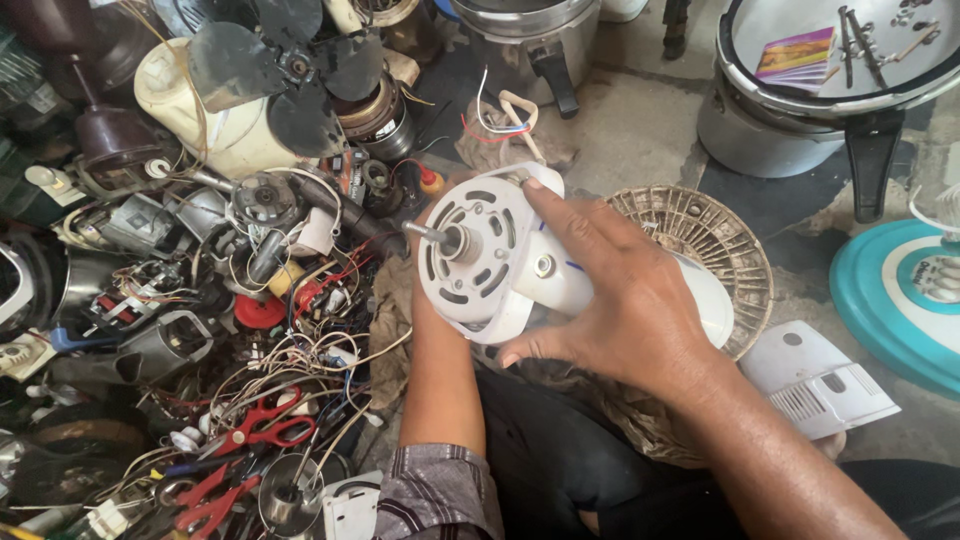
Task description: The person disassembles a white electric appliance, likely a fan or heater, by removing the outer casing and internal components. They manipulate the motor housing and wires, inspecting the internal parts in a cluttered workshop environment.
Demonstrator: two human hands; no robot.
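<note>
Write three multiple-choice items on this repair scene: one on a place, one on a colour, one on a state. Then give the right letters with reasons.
1. Where do the scissors lie?
A. among the wires at lower left
B. on the pot lid at upper right
C. on the teal disc

2. What colour is the motor housing that the hands hold?
A. black
B. white
C. red

3. How is the motor housing held?
A. lying untouched on the floor
B. by one hand only
C. by both hands, shaft end up toward the camera

Answers:
1 A: the red-handled scissors lie in the tangle of wires.
2 B: the motor housing is white, its metal shaft sticking out.
3 C: the right hand lies over its side, and the left hand shows behind it.
</note>
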